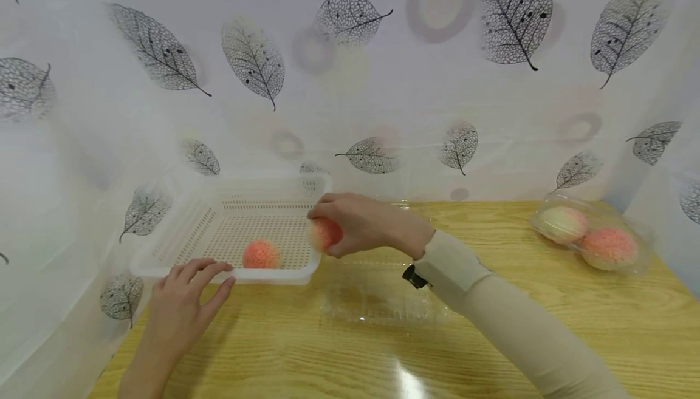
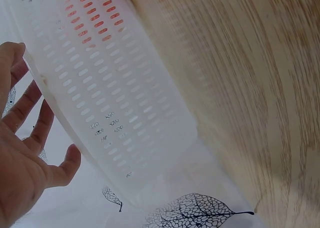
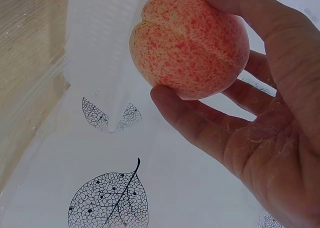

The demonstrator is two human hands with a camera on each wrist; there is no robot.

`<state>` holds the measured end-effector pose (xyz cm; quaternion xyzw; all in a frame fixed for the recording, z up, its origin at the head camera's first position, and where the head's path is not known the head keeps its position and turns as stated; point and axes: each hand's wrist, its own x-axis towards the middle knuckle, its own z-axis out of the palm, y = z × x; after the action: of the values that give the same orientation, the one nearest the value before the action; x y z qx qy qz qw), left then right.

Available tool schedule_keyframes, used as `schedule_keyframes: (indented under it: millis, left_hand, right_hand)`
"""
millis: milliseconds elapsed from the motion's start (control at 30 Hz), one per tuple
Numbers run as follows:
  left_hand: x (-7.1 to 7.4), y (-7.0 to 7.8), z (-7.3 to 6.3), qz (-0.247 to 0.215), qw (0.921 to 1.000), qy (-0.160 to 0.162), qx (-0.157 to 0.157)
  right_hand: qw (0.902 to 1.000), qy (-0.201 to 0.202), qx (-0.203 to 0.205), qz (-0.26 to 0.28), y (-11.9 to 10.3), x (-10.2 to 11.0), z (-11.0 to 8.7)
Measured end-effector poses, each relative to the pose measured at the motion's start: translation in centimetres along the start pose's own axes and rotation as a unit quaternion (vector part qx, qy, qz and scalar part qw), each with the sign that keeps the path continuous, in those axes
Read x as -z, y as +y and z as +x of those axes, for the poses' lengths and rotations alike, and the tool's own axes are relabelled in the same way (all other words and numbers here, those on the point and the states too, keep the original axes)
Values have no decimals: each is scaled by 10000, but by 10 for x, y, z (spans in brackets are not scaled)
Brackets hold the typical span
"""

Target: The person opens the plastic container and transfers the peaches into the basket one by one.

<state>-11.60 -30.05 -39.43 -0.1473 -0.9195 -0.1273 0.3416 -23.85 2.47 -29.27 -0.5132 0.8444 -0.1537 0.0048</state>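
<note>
1. Surface: the table [image 1: 284, 350] was yellowish wood grain, with a bright patch of glare near my side
2. Room: a white sheet [image 1: 519, 119], printed with dark veined leaves, stood behind the table and along its sides; pale rings showed faintly on it
3. Markings: in my left wrist view, dark flecks showed through the slots of the white basket [image 1: 262, 275]; I could not read them as writing
4. Right hand [image 1: 366, 223]: I pinched the held peach [image 3: 190, 45] between thumb and fingers, at the basket's right rim; contact with the rim I could not tell
5. Left hand [image 1: 180, 299]: my fingers were spread and slightly bent, tips at the near rim
6. Nearby: a second peach [image 1: 261, 255] sat inside against the near wall; a clear container [image 1: 377, 305] lay beneath my right arm; a clear pack [image 1: 598, 214] of two peaches sat far right
</note>
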Motion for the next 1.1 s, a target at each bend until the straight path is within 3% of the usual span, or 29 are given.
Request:
schedule_keyframes:
  millis: [1100]
  left_hand:
    - [0,1,-1,-66,9998,-103,186]
  right_hand:
    - [9990,-75,-1,436,-10,-14,36]
